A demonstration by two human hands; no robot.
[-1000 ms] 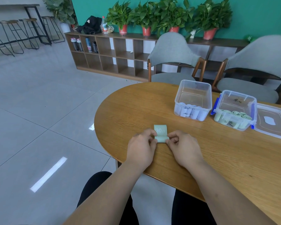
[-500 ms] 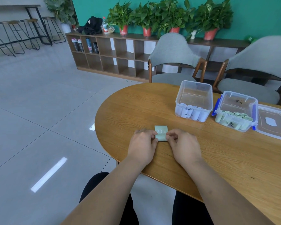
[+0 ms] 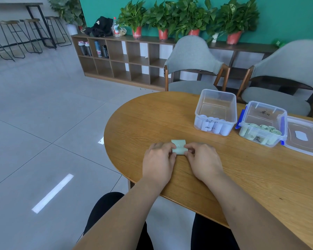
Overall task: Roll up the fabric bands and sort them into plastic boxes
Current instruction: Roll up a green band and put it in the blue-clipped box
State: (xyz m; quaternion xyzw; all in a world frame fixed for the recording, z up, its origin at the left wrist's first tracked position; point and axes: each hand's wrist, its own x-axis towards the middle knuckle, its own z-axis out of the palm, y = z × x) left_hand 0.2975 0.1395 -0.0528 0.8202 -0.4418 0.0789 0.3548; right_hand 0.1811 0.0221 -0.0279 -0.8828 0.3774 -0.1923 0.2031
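Band of pale green fabric (image 3: 178, 147), partly rolled, lay at centre frame on the wooden table (image 3: 242, 177), close to the table's rounded left end. The left hand (image 3: 158, 162) pinched the band's left end and the right hand (image 3: 203, 160) pinched its right end, fingers of both curled around the roll and knuckles facing the camera. A mark showed on top of the band, too blurred to read, and how much of the band was unrolled could not be told. Right of centre and higher in the frame stood a clear box (image 3: 232, 112), lidless, with white rolls (image 3: 212, 126) packed along its nearer wall. Just to its right, apart from it, stood a blue-latched box (image 3: 250, 110), also open, holding green rolls (image 3: 262, 128) at its nearer side and bearing dark handwriting on its front. A transparent lid (image 3: 307, 147) lay flat on the table at the right edge of the frame, touching or nearly touching that box. Both boxes sat well apart from the hands. Two grey upholstered chairs (image 3: 192, 56) stood behind the table in the upper right. A wooden cubby shelf (image 3: 126, 64) ran along the green wall at upper centre, carrying potted plants (image 3: 163, 17) in red pots on top and bottles in its left compartments.
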